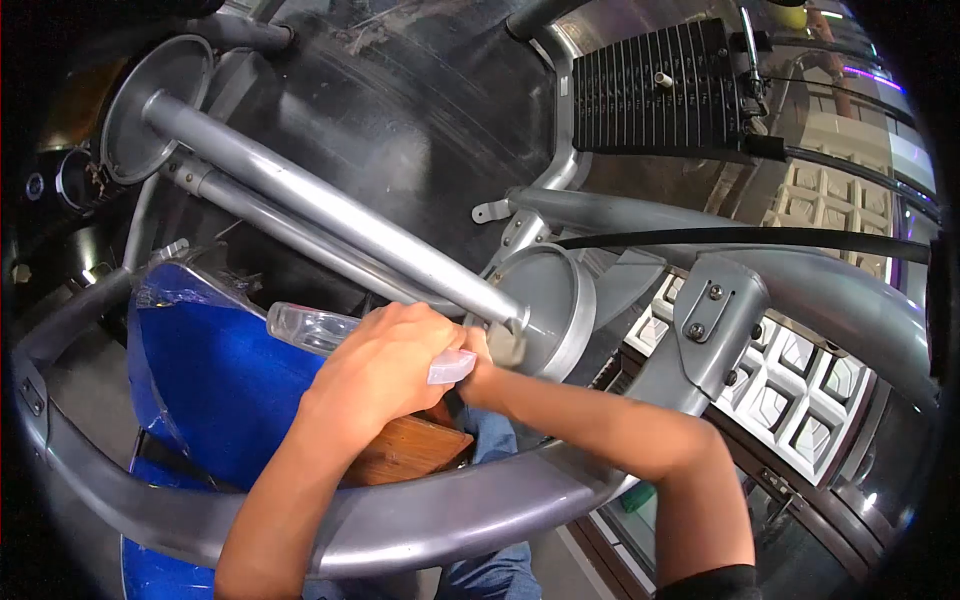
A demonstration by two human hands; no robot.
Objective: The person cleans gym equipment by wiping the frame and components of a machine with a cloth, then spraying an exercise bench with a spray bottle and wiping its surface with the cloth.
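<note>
My left hand (385,365) is closed around a clear plastic bottle-like thing (310,328), whose pale translucent end (452,367) sticks out past the fingers. Just behind it, my right hand (476,365) is partly hidden by the left. Its fingers seem closed on a small beige, cloth-like thing (506,346), blurred, against a round grey metal disc (560,310). From this disc a silver bar (340,220) runs to a second round disc (155,105) at the upper left.
A curved grey frame tube (450,510) crosses below my forearms. A blue padded seat (220,380) and a wooden piece (410,450) lie under my hands. A black weight stack (650,90) stands at the upper right, with a black cable (740,237) below.
</note>
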